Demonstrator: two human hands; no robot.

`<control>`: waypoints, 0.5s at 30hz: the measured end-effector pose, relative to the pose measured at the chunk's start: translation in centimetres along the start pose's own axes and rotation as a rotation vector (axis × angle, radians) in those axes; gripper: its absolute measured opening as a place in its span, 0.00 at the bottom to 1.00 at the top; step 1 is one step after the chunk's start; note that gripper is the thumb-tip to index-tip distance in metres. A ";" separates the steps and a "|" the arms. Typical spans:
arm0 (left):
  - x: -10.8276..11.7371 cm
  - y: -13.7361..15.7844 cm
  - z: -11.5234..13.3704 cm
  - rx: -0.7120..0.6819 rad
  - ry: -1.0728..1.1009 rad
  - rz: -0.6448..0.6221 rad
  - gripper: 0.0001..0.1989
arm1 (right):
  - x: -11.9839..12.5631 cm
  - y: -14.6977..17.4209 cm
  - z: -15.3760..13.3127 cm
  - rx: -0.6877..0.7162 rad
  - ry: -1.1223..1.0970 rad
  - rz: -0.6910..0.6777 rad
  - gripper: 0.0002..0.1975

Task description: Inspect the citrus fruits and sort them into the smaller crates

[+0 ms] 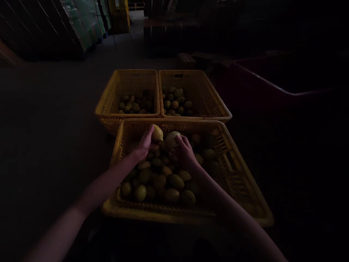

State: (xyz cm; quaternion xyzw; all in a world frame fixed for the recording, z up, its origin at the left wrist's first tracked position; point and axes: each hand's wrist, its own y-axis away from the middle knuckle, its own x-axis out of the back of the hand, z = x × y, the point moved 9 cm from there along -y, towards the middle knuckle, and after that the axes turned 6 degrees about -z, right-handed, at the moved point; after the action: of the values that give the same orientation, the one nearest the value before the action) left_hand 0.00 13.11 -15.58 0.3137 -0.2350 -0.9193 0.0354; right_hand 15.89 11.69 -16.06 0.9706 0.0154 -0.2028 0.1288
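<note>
1 purple bin (251, 86) right; green stack (83, 23) left.

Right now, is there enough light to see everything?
No: the head view is dim, nearly black around the magenta bin at right; the yellow fruit in the left hand stands out, but the front crate dims toward its right.

A near crate (152, 214) is holding loose fruit (176, 181); behind it, a left crate (127, 115) and a right crate (203, 92) are standing side by side, each holding more fruit.
</note>
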 end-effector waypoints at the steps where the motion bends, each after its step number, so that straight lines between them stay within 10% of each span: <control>1: -0.4 0.2 1.3 -0.133 -0.051 -0.015 0.06 | 0.6 0.0 -1.1 0.096 0.048 0.040 0.24; 5: -2.4 1.9 4.7 -0.493 -0.301 -0.138 0.22 | 1.6 0.9 -5.8 0.482 0.315 0.129 0.33; 15: -4.4 3.4 4.4 -0.517 -0.404 -0.319 0.25 | 0.3 2.2 -7.7 0.656 0.313 0.033 0.30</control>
State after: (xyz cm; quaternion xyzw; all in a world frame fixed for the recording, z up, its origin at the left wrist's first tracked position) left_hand 0.68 12.83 -8.53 0.1392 0.0550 -0.9857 -0.0775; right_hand 19.34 11.56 -8.79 0.9797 -0.0464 -0.0438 -0.1901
